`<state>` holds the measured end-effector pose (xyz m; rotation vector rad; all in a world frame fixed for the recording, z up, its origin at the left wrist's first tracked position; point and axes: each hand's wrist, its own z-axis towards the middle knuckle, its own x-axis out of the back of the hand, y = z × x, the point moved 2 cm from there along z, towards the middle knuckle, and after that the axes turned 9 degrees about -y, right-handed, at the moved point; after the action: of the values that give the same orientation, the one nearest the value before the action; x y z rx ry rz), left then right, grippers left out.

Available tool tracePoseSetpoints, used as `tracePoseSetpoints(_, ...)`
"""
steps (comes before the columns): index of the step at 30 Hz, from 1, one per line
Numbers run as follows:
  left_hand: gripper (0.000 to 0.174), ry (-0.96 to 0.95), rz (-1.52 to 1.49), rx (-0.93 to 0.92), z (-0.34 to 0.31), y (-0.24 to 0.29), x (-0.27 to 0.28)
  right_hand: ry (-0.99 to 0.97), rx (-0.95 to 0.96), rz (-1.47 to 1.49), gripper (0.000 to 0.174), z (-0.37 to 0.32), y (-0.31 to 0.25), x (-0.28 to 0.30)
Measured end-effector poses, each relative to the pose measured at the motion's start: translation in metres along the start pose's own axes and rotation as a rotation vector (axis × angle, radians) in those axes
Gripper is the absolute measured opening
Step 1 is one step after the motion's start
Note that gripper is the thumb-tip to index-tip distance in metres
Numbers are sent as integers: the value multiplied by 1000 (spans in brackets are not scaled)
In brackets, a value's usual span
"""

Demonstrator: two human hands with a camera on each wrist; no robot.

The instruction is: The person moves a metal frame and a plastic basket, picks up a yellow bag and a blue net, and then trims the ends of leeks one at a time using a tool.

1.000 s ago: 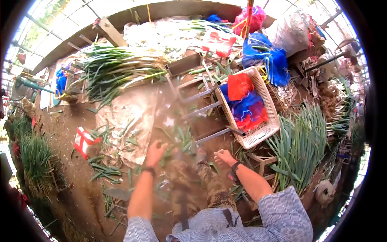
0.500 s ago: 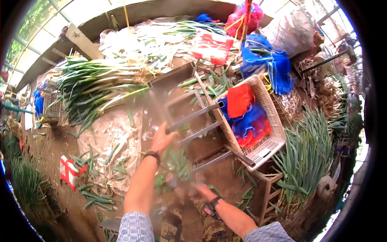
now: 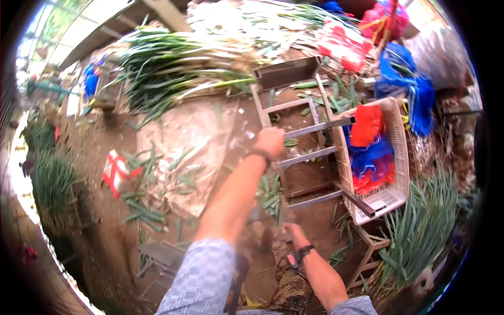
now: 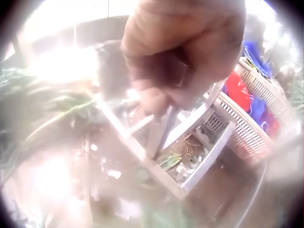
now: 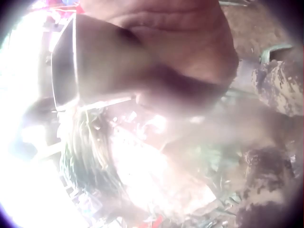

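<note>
A left hand [image 3: 270,142] wraps its grip round a metal frame [image 3: 310,155], likely to steer its weight; the frame stretches rightward from that grip toward a crate [image 3: 391,203]; the right hand [image 3: 294,232] is too unclear to tell its hold.

At right, locate the cream slatted crate [image 3: 401,157]; inside, note a red bag [image 3: 366,126] and blue netting [image 3: 367,153]. Near the crate, find a large green onion bunch [image 3: 426,226]. At upper left, identify the long green onion pile [image 3: 173,65], laid flat, green ends to the left. On the near side of the pile, see a pale sheet [image 3: 184,126], partly strewn with cut leaves [image 3: 152,163]. Just left of the sheet, observe a red-and-white bag [image 3: 115,180]. At upper right, note a pink sack [image 3: 383,23] near a bulky whitish sack [image 3: 438,55]
</note>
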<state>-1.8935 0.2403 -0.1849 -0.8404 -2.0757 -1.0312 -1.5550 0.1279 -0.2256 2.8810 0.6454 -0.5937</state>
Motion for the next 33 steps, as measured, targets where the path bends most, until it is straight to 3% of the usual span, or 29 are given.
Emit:
tracePoseSetpoints(4, 18, -164, 84, 74, -53, 37, 39, -68, -92, 27, 12, -63, 20, 20)
tracePoseSetpoints(8, 11, -81, 25, 124, -154, 37, 41, -63, -212, -106, 12, -131, 52, 20)
tracePoseSetpoints(13, 10, 24, -87, 350, -316, 39, 46, -53, -322, -183, 12, -201, 75, 30)
tracePoseSetpoints(17, 11, 193, -226, 518, -434, 40, 22, -22, -350, -585, 16, -238, 65, 15)
tracePoseSetpoints(20, 11, 163, -366, 699, -529, 54, 18, -45, -514, -782, 12, -233, 67, 21)
tracePoseSetpoints(21, 13, 187, -380, 731, -557, 53, 6, -86, -406, -1001, 16, -253, 69, -14)
tracePoseSetpoints(24, 19, 273, -437, 806, -635, 51, -37, -95, -365, -1132, 21, -240, 87, -35)
tracePoseSetpoints(25, 20, 312, -467, 830, -661, 53, -47, -355, -267, -1298, 21, -235, 90, -40)
tracePoseSetpoints(29, 23, 433, -540, 951, -763, 50, -107, -533, -222, -1821, 19, -218, 134, -98)
tracePoseSetpoints(30, 23, 433, -569, 971, -787, 43, -117, -625, -192, -1943, 19, -215, 149, -115)
tracePoseSetpoints(32, 24, 414, -653, 1012, -837, 44, -144, -991, -87, -2331, 20, -205, 179, -128)
tracePoseSetpoints(33, 24, 435, -681, 1024, -861, 49, -157, -536, -419, -2157, 20, -230, 210, -163)
